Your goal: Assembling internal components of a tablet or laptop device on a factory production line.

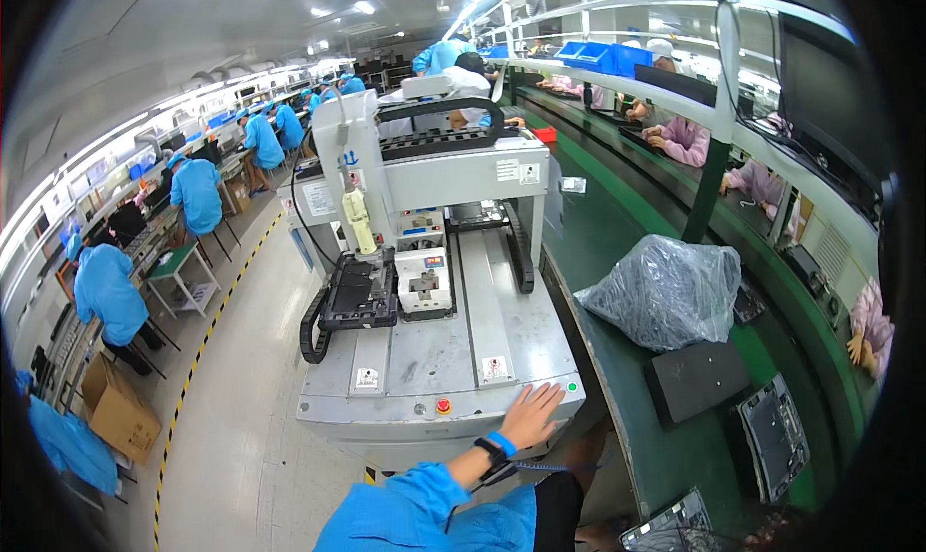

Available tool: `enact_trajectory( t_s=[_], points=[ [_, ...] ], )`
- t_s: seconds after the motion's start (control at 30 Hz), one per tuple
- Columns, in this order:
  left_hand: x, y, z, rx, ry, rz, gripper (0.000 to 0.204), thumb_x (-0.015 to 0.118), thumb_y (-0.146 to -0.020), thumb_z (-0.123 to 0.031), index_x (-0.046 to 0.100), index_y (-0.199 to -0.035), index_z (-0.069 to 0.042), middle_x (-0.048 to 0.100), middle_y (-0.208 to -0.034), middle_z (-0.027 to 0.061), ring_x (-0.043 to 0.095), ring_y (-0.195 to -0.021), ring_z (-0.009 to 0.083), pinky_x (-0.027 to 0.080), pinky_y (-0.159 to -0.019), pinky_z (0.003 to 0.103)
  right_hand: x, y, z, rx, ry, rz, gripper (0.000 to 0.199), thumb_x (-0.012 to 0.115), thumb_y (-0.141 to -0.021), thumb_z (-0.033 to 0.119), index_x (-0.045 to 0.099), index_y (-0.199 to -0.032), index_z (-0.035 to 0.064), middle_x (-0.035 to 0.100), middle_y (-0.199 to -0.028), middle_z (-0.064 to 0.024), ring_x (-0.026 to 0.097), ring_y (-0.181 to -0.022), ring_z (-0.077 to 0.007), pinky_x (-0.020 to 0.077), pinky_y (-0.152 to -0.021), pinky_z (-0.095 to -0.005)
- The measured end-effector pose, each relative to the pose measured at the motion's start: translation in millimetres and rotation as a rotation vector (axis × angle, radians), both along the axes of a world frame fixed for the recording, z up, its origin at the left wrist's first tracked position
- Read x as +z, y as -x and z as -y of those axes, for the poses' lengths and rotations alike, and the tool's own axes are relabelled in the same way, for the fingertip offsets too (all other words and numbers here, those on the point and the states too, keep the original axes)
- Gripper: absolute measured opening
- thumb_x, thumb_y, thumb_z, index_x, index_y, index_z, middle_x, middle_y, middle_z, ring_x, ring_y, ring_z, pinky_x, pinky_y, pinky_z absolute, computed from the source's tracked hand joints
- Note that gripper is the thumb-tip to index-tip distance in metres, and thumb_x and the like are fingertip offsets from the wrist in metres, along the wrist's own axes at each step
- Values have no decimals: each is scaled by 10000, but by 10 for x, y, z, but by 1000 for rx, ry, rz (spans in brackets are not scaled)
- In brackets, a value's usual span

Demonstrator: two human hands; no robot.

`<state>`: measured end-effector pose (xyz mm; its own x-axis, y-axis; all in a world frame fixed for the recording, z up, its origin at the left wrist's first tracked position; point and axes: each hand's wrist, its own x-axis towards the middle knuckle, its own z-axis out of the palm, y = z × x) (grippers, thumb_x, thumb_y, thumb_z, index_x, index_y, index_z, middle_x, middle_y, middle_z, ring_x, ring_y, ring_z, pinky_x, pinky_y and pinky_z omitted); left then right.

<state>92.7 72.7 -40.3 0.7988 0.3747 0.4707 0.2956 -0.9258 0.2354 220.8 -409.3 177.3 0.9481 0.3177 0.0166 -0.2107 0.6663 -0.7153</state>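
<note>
My left hand (531,417) lies palm down on the front edge of a grey bench-top machine (386,409), fingers stretched out and holding nothing. A blue band and a dark watch circle its wrist. Close by its fingertips is a green button (572,387); a red button (444,406) sits to its left. On the machine's left slide rests a black fixture (359,291) carrying a dark flat part, under a pale yellow tool head (359,222). Another dark part (476,214) lies on the rear right slide. My right hand cannot be made out.
Right of the machine, a green bench (598,359) carries a clear plastic-wrapped bundle (670,291), a black box (696,380) and open laptop bases (775,436). A post (712,166) rises there. Workers in blue sit left beyond a striped floor line (207,345); workers in pink sit right.
</note>
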Motion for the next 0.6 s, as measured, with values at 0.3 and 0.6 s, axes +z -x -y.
enact_trajectory(
  t_s=[0.3,0.6],
  points=[
    [-476,3365,-1059,1393,-82,817,568,627,-876,-188,449,-1380,5,490,-1369,206,441,-1268,367,318,-1084,470,-400,-50,-121,102,118,-234,121,548,-955,170,608,-941,66,569,-759,-45,499,-693,-183,417,-673,-312],
    [-493,3671,-1149,975,726,1556,437,605,-793,-94,623,-1222,-12,619,-1176,97,554,-1096,219,408,-986,341,-693,-667,-256,851,-109,552,114,568,-946,161,607,-923,57,576,-748,-54,513,-696,-173,420,-658,-299]
  ],
)
